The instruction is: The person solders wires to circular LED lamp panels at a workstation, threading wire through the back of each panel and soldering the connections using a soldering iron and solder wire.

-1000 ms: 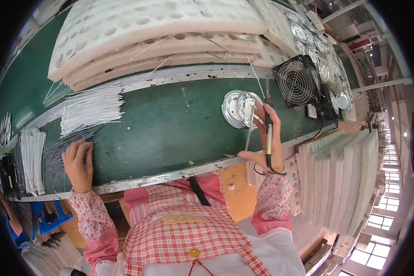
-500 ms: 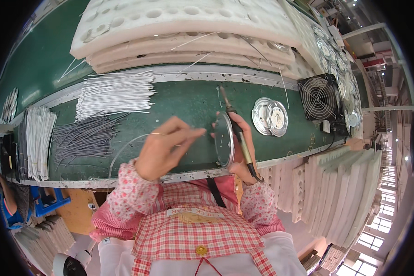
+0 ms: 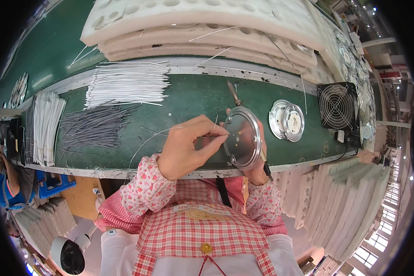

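A round metal disc point(image 3: 243, 138) with a shiny rim and small holes is tilted toward me in my right hand point(image 3: 256, 171). That same hand has a soldering iron point(image 3: 234, 95) behind the disc; its tip points away and its lower end shows below the disc. My left hand point(image 3: 188, 146) is closed in a pinch, fingertips at the disc's left edge. A thin wire, looking like solder wire point(image 3: 145, 143), curves from the bench's front edge up into this hand. Whether the fingertips touch the disc, I cannot tell.
Bundles of white wires point(image 3: 129, 85) and dark grey wires point(image 3: 94, 126) lie on the green bench at left. Two more metal discs point(image 3: 293, 122) overlap at right, near a fan point(image 3: 336, 106). White foam trays point(image 3: 202, 18) are stacked behind; more foam boards point(image 3: 349, 193) stand lower right.
The disc has turned from nearly edge-on to facing me, now covering much of the soldering iron. My left hand has come closer, its fingertips reaching the disc's left edge. The whole view has shifted slightly.
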### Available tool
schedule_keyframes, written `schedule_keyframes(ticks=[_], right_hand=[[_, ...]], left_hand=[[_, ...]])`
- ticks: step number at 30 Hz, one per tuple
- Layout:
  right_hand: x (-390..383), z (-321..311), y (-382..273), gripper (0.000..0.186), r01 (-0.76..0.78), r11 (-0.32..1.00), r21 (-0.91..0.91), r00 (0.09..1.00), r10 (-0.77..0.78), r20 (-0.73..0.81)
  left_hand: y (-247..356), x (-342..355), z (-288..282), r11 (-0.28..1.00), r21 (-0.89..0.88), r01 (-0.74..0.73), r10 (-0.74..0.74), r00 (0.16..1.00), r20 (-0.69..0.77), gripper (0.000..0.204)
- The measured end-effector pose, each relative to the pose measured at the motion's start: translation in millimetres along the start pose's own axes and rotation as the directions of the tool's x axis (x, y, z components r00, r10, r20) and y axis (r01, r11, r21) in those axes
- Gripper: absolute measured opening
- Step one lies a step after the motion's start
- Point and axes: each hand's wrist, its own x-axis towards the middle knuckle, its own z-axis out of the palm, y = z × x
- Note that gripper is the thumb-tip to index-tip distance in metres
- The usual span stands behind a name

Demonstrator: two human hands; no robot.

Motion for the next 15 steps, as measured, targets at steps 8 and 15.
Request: schedule_keyframes(ticks=[8, 15], right_hand=[[-6, 5, 1, 0.119, 0.078, 0.987, -0.138, 0.996, -0.07, 0.064], [-8, 18, -11, 0.108, 0.413, 0.545, -0.73, 0.894, -0.397, 0.21]], left_hand=[[4, -5, 0, 0.995, 0.093, -0.026, 0.029, 0.999, -0.026, 0.015], [-4, -14, -1, 0.997, 0.079, -0.017, 0.021, 0.999, -0.049, 0.016]])
